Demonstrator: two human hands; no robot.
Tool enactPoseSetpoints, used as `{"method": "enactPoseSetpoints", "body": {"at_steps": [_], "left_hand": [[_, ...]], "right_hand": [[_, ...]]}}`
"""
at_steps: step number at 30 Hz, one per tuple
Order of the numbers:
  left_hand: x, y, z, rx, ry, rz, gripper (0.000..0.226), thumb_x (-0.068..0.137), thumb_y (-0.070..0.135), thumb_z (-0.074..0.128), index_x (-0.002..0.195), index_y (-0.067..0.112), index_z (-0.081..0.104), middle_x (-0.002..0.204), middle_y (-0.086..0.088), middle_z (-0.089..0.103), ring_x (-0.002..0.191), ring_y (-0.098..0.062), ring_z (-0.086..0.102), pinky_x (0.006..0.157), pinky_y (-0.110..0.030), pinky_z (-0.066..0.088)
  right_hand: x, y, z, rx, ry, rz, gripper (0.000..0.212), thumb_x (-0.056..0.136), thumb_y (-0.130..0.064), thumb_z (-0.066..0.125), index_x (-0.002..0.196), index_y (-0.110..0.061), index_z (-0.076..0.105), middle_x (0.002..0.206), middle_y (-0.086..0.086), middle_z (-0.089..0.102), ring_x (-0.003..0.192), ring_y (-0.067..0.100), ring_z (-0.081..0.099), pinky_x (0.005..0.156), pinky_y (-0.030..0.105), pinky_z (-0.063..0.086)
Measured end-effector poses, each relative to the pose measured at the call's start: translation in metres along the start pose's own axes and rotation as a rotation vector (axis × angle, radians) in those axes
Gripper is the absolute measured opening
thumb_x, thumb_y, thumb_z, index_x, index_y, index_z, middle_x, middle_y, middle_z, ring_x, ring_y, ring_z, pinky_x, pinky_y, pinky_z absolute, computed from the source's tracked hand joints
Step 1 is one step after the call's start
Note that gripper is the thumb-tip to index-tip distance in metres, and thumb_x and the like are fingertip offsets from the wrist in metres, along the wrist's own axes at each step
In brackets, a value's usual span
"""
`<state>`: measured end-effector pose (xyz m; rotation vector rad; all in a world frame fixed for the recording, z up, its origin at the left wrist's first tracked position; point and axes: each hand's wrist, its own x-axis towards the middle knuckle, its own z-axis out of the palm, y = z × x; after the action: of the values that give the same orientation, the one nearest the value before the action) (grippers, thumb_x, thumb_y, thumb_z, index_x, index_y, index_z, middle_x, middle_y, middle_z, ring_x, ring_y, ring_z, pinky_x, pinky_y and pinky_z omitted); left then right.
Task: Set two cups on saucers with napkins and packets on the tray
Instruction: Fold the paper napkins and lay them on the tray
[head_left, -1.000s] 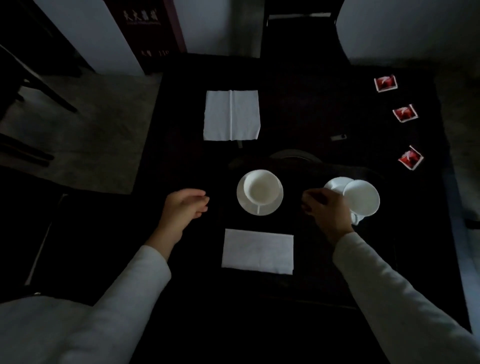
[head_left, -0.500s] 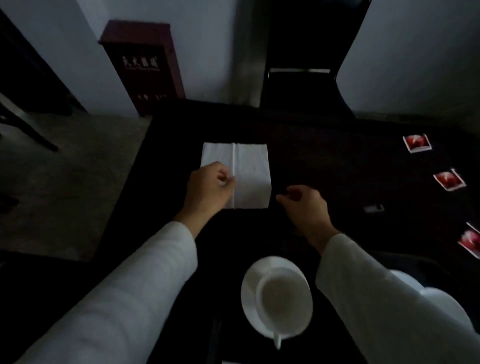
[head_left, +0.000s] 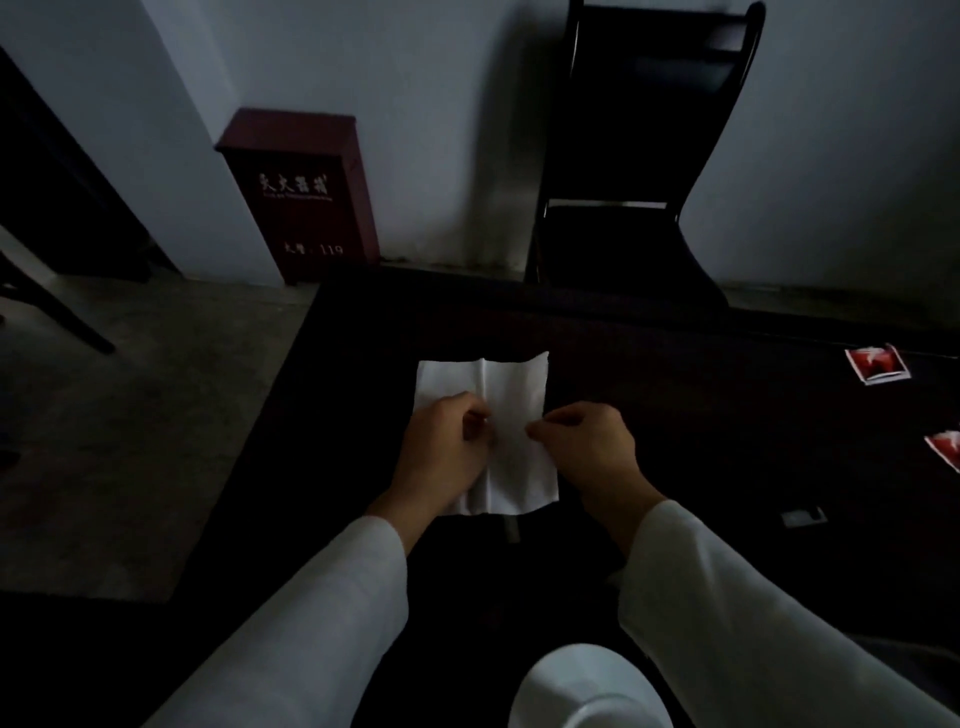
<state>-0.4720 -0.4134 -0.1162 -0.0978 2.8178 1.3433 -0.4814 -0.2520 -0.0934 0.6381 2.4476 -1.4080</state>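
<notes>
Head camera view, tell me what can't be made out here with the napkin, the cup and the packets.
- Napkin: the left hand and right hand hide its near corners and their grip on it.
- Saucer: cut off by the bottom edge; its cup is not visible.
- Red packets: the second is clipped by the right edge; print too small.
- Tray: lost in the dark tabletop.

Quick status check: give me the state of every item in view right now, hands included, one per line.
Left hand: pinching the napkin.
Right hand: fingers closed at the napkin's right edge.
White paper napkin: flat on the dark table, creased down its middle.
White ceramic saucer: bottom edge, cut off.
Red square packets: on the table, untouched.
</notes>
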Motion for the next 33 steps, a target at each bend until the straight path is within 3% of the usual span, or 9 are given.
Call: {"method": "enactPoseSetpoints", "body": {"at_steps": [3,6,12,16,19,25,28,31,33], "left_hand": [[0.007,-0.005,-0.005,-0.083,0.008,-0.093,0.011,0.091,0.021,0.069,0.101,0.02,0.075,0.084,0.012,0.07,0.079,-0.003,0.066,0.064,-0.002,0.044],[0.016,-0.008,-0.011,-0.214,0.054,-0.192,0.017,0.095,0.03,0.064,0.083,0.023,0.074,0.079,0.007,0.074,0.076,-0.012,0.07,0.068,-0.021,0.052],[0.011,-0.017,-0.036,-0.321,0.14,-0.343,0.04,0.1,0.051,0.047,0.078,0.024,0.068,0.08,0.004,0.07,0.076,-0.007,0.065,0.067,-0.026,0.051],[0.01,-0.026,-0.049,-0.157,0.199,-0.314,0.031,0.099,0.047,0.052,0.094,0.022,0.069,0.076,0.016,0.059,0.072,-0.001,0.055,0.06,-0.015,0.038],[0.008,-0.031,-0.052,-0.098,0.225,-0.242,0.022,0.094,0.032,0.065,0.109,0.016,0.069,0.086,0.013,0.063,0.077,-0.003,0.056,0.07,-0.018,0.044],[0.001,-0.032,-0.05,-0.092,0.177,-0.213,0.029,0.089,0.022,0.072,0.116,0.012,0.068,0.112,-0.006,0.067,0.092,-0.013,0.06,0.067,-0.015,0.04],[-0.003,-0.034,-0.05,-0.087,0.127,-0.206,0.031,0.09,0.023,0.071,0.119,0.014,0.066,0.116,-0.005,0.065,0.1,-0.015,0.062,0.072,-0.016,0.043],[-0.009,-0.033,-0.053,-0.08,0.088,-0.143,0.034,0.09,0.024,0.071,0.122,0.016,0.065,0.121,-0.006,0.062,0.103,-0.016,0.062,0.082,-0.026,0.051],[-0.013,-0.031,-0.056,-0.079,0.086,-0.095,0.033,0.089,0.022,0.072,0.12,0.016,0.067,0.12,-0.006,0.062,0.105,-0.018,0.063,0.088,-0.03,0.054]], "right_hand": [[-0.008,-0.012,0.009,0.079,-0.009,-0.06,0.019,0.081,-0.023,0.082,0.079,-0.033,0.065,0.087,-0.009,0.069,0.088,0.013,0.068,0.077,0.032,0.059],[-0.015,-0.021,0.023,0.059,-0.005,-0.147,0.013,0.082,-0.024,0.079,0.089,-0.029,0.069,0.092,-0.007,0.072,0.094,0.016,0.07,0.088,0.037,0.06],[-0.027,-0.038,0.057,0.006,-0.129,-0.337,0.014,0.088,-0.035,0.076,0.093,-0.022,0.074,0.085,-0.009,0.075,0.08,0.006,0.072,0.077,0.025,0.058],[-0.017,-0.036,0.055,-0.031,0.065,-0.237,0.015,0.094,-0.036,0.068,0.102,-0.024,0.068,0.092,-0.009,0.071,0.077,0.006,0.066,0.059,0.017,0.049],[-0.007,-0.03,0.049,-0.224,0.028,-0.127,0.034,0.092,-0.035,0.069,0.117,-0.014,0.065,0.097,-0.001,0.069,0.08,0.013,0.062,0.061,0.021,0.043],[-0.004,-0.037,0.06,-0.187,-0.069,0.002,0.024,0.084,-0.031,0.076,0.074,-0.01,0.073,0.075,0.004,0.073,0.072,0.022,0.071,0.069,0.036,0.062],[-0.007,-0.038,0.069,-0.12,-0.04,0.068,0.027,0.082,-0.028,0.077,0.059,-0.017,0.068,0.065,-0.001,0.07,0.063,0.015,0.068,0.061,0.031,0.058],[-0.012,-0.043,0.074,-0.049,0.013,0.074,0.033,0.079,-0.025,0.079,0.05,-0.019,0.064,0.055,-0.007,0.065,0.056,0.01,0.065,0.053,0.025,0.055],[-0.014,-0.046,0.076,0.053,-0.007,0.107,0.026,0.078,-0.02,0.08,0.054,-0.017,0.068,0.065,0.0,0.072,0.066,0.019,0.071,0.065,0.037,0.063]]}}
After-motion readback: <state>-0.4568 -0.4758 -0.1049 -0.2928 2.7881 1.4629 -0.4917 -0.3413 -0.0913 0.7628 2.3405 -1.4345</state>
